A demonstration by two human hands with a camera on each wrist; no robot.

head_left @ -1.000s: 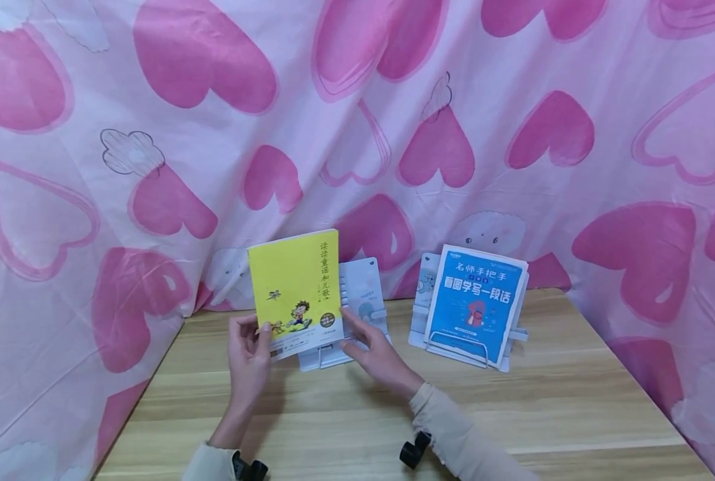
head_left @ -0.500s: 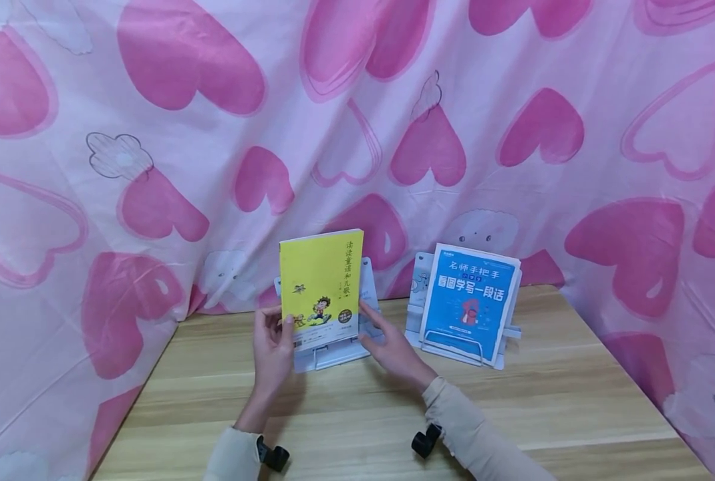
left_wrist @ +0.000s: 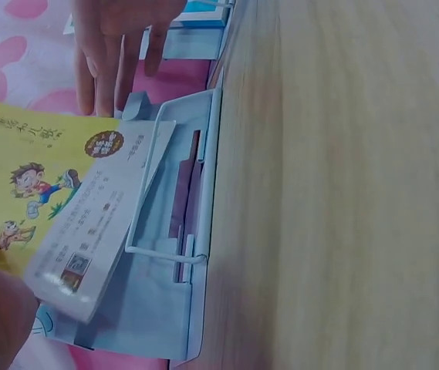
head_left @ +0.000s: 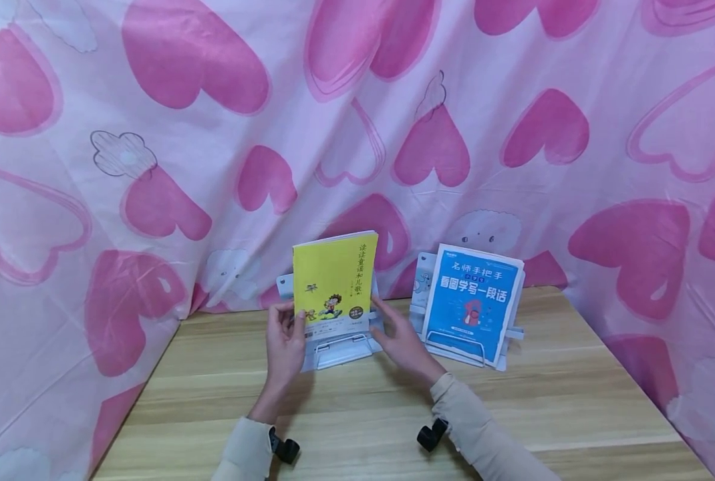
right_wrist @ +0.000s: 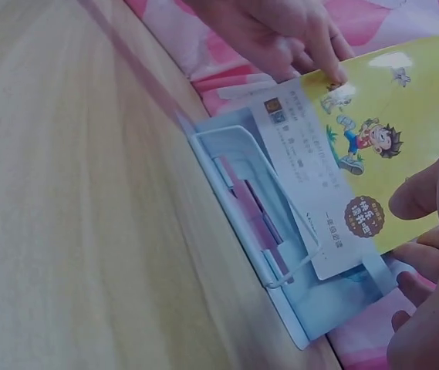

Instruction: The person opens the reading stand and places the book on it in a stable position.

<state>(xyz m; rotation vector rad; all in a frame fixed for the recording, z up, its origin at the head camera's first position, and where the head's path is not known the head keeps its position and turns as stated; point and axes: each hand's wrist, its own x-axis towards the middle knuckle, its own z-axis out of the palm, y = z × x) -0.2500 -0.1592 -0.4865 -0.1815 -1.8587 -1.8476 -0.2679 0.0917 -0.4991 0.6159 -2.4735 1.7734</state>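
Note:
My left hand (head_left: 287, 341) pinches a yellow paperback book (head_left: 333, 280) by its lower left edge, thumb on the front cover. The book stands tilted back against a pale blue book stand (head_left: 309, 361). In the left wrist view, the stand's wire holder (left_wrist: 146, 181) crosses in front of the book's lower right corner. At the book's right edge is my right hand (head_left: 402, 337), fingers extended along it; in the left wrist view its thumb is apart from the cover. Most of the stand's back plate is hidden behind the book.
To the right, a second stand (head_left: 419, 300) bears a blue book (head_left: 472, 300) behind its wire holder. Both stands are at the back of a wooden table (head_left: 357, 414). A pink heart-patterned cloth (head_left: 357, 133) hangs right behind it.
Both hands have shifted right with the yellow book, bringing it from the stand's left side to in front of its back plate. The blue book has stayed on its stand.

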